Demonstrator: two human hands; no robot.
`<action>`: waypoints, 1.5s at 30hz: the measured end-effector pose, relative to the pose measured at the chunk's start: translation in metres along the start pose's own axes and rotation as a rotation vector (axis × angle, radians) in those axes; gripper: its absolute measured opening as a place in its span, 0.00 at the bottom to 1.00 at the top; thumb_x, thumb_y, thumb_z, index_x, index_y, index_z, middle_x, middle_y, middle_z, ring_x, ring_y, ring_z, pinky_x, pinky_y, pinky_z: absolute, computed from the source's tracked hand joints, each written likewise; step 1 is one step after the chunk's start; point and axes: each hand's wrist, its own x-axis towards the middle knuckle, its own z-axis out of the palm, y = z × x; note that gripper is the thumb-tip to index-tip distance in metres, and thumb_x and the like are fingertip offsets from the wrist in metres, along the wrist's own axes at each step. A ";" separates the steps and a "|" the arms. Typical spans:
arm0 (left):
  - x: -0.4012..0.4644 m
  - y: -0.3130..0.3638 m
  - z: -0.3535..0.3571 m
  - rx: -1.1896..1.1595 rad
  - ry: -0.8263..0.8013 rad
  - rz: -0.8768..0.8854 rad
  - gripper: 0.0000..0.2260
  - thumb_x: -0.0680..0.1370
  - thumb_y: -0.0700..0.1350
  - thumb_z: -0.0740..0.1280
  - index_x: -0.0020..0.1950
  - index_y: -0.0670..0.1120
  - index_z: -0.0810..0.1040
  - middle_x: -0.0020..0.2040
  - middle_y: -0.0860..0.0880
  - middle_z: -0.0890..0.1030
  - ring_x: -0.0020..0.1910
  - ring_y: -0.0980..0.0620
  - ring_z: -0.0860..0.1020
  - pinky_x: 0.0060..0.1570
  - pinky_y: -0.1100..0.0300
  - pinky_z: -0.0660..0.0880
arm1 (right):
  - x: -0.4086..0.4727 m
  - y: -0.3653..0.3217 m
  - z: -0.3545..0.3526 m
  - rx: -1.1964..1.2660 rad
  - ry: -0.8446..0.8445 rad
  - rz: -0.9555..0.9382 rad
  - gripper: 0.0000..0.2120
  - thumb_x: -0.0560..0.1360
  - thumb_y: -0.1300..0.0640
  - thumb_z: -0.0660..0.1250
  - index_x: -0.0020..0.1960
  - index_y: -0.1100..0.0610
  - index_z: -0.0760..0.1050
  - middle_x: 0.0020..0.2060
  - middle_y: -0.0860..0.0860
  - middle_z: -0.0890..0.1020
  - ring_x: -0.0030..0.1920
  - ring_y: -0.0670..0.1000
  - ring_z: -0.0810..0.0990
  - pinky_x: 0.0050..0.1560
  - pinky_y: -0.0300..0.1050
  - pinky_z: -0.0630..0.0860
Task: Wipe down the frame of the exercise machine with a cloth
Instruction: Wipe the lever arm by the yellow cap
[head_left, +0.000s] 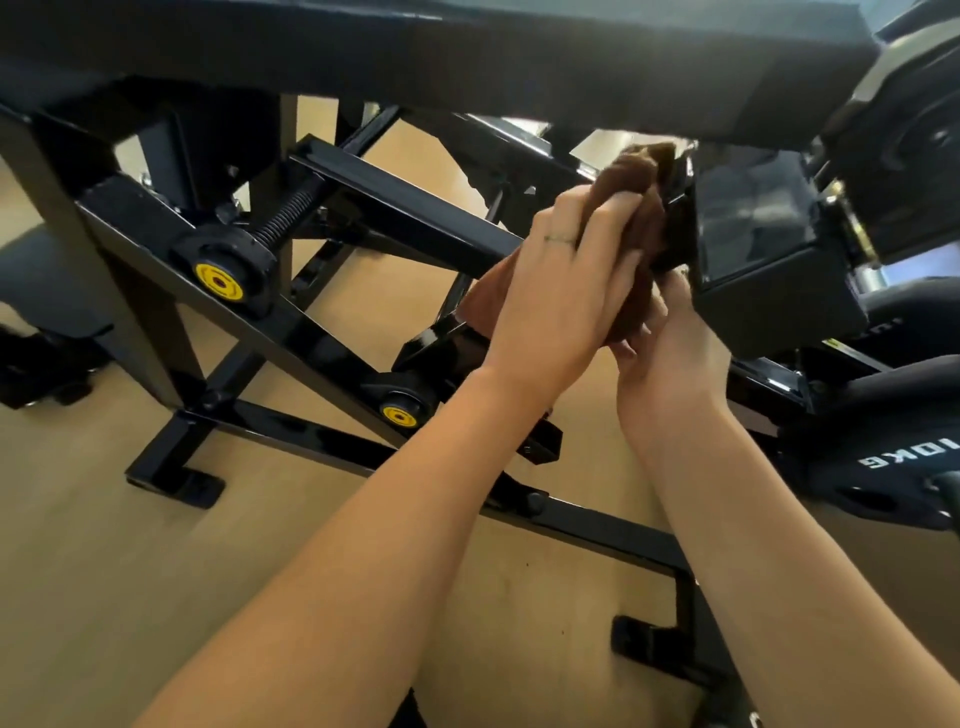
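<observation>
Both hands (613, 306) grip brown cloth (644, 208) — pressed against black frame (415, 213).

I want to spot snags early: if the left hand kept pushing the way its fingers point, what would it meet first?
Probably the brown cloth under the left hand, then the black frame block behind it; depth is unclear.

Two hands (558, 291), one cloth (644, 208), two yellow-capped knobs (219, 281).

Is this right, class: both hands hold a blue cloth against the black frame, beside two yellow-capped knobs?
Not quite. The cloth is brown, not blue, as the head view shows. Both the left hand and right hand do hold it against the black frame, near the yellow-capped knobs.
</observation>
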 end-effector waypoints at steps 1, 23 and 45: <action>-0.012 -0.010 -0.007 0.020 -0.018 -0.054 0.13 0.83 0.51 0.58 0.67 0.52 0.67 0.65 0.51 0.70 0.61 0.54 0.72 0.59 0.58 0.76 | -0.001 0.002 0.001 0.038 -0.066 0.022 0.13 0.87 0.50 0.56 0.65 0.50 0.76 0.67 0.53 0.79 0.64 0.53 0.78 0.72 0.51 0.72; -0.090 -0.092 -0.067 0.124 -0.362 -0.618 0.07 0.88 0.51 0.54 0.64 0.56 0.68 0.59 0.56 0.73 0.57 0.54 0.76 0.53 0.58 0.73 | -0.019 0.006 0.015 0.228 -0.248 0.062 0.15 0.82 0.64 0.58 0.64 0.51 0.73 0.64 0.53 0.76 0.68 0.55 0.74 0.73 0.56 0.70; -0.081 -0.070 -0.069 0.157 -0.350 -0.774 0.06 0.87 0.50 0.55 0.61 0.56 0.69 0.57 0.53 0.72 0.55 0.52 0.73 0.62 0.51 0.74 | 0.012 0.004 0.023 0.033 -0.377 0.265 0.11 0.70 0.70 0.67 0.44 0.55 0.74 0.54 0.53 0.77 0.56 0.51 0.76 0.63 0.47 0.76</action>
